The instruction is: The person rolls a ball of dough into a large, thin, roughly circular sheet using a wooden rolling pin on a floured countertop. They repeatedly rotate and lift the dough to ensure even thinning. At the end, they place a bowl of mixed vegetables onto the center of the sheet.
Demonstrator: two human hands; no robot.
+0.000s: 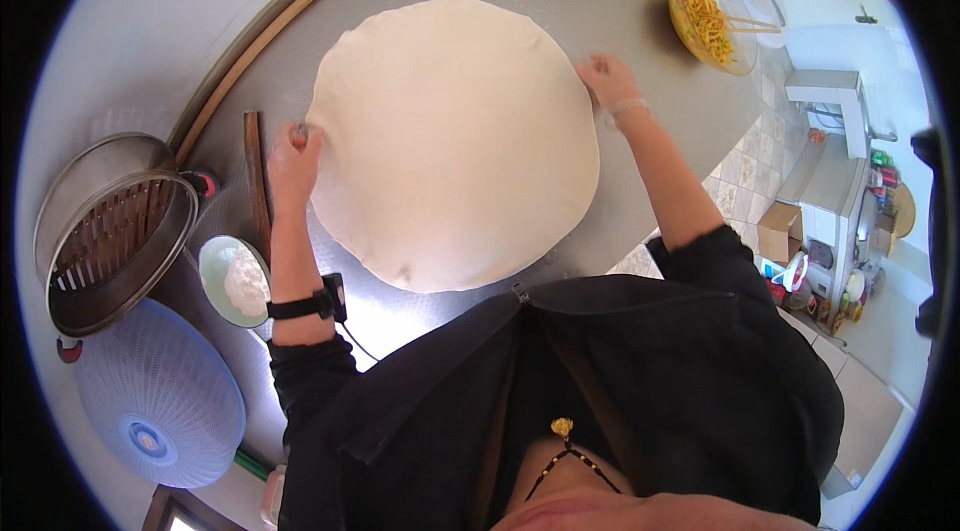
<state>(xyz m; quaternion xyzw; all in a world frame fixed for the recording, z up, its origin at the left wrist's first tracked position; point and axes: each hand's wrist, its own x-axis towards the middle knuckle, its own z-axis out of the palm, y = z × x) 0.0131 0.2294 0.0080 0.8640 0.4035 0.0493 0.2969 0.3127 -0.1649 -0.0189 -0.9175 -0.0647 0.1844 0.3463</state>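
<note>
A large, round, pale dough sheet point(455, 146) lies spread on the grey metal tabletop point(640, 6). At its left edge, my left hand point(293, 166) is closed, fingertips pinching the rim. Across the sheet, the curled fingers of my right hand point(608, 83) grip the upper right rim. A dark wooden stick point(256, 171) lies just left of my left hand. Beside that forearm stands a pale green bowl point(215, 281) holding white flour point(245, 283). My left wrist wears a black strap with a small device point(325, 302).
A metal steamer pot point(115, 231) and a blue plastic basket point(165, 396) stand at the left. A long wooden rod point(290, 16) follows the table's far left edge. A glass bowl point(735, 51) of shredded yellow filling with chopsticks sits far right, near the table's edge.
</note>
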